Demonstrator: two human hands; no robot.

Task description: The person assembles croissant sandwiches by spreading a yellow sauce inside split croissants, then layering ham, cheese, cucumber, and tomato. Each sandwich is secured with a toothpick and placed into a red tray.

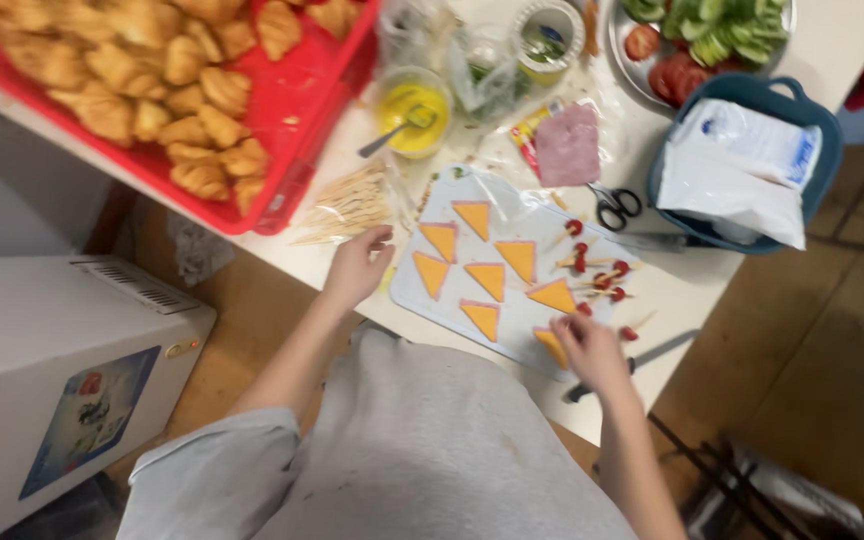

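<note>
Fingers of the right hand (590, 347) pinch an orange triangular cheese-topped slice (552, 345) at the near edge of the pale rectangular cutting board (512, 312); left hand (357, 265), fingers loosely curled, steadies the board's left rim. Lifting the slice level would likely keep its layers together.

White plastic bags (742, 165) with pale blue print sit crumpled in a blue basket (824, 150), up and to the right of the right grip (590, 350). An opened clear pack of pink sliced meat (567, 145), a red and yellow strip along its edge, lies above that grip, well apart. A clear packet of wooden picks (350, 205) rests just above the left grip (357, 265). Far to its left, a colourful rectangular label (92, 420), blue with some red, covers the face of a white appliance (52, 340).
</note>
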